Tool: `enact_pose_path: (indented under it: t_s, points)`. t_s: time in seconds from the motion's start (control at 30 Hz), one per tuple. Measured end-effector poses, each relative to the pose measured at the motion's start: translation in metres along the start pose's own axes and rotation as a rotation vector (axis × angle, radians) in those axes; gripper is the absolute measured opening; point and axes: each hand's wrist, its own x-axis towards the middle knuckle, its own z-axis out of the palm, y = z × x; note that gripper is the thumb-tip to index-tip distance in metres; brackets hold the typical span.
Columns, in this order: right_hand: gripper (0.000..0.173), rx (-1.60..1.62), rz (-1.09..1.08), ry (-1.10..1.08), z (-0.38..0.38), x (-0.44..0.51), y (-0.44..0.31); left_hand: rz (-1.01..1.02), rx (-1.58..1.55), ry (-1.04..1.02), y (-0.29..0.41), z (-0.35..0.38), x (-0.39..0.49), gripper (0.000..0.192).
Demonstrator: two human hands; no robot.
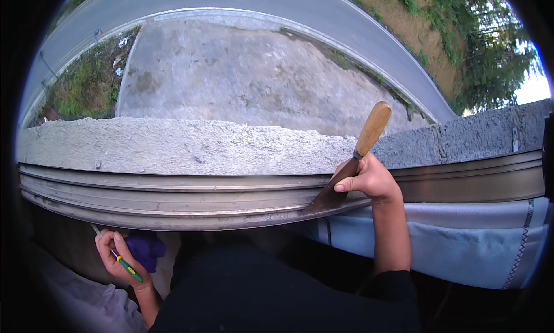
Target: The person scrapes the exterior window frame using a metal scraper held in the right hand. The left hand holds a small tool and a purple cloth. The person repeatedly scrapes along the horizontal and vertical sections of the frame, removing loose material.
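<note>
My right hand [374, 177] grips a putty knife by its dark blade [333, 190], with the thumb on the blade's face. Its wooden handle [374, 127] points up and outward past my knuckles. The blade's wide end is at the inner rails of a metal sliding-window track [181, 196]. Below the track at the lower left, my left hand [117, 257] holds a slim screwdriver-like tool with a green and yellow handle [130, 269]. A light tip sticks out beyond the fingers. Behind that hand is a purple cloth [145, 248]; whether the fingers touch it, I cannot tell.
Outside the track runs a rough concrete ledge [173, 144], with a drop to a paved yard [233, 73] and a road [268, 2]. A light blue cloth [458, 246] hangs along the sill at right. Pale grey fabric [91, 298] lies at lower left.
</note>
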Motion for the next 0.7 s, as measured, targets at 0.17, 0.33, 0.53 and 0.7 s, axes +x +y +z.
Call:
enact_pose_path:
  t_s: [0.17, 0.33, 0.53, 0.7]
  points:
    - [0.023, -0.002, 0.026, 0.003, 0.002, 0.002, -0.002, -0.004, 0.034, -0.032, -0.005, -0.006, 0.004, 0.004]
    - [0.024, -0.004, 0.050, 0.000, 0.001, 0.005, -0.003, -0.010, 0.032, -0.030, -0.009, -0.005, 0.006, 0.005]
    - [0.026, -0.027, 0.071, 0.001, -0.002, 0.007, 0.000, -0.059, 0.030, -0.026, -0.019, -0.009, 0.006, 0.004]
    - [0.025, -0.025, 0.082, 0.009, -0.004, 0.004, 0.000, -0.070, 0.028, -0.015, -0.029, -0.012, 0.006, 0.004]
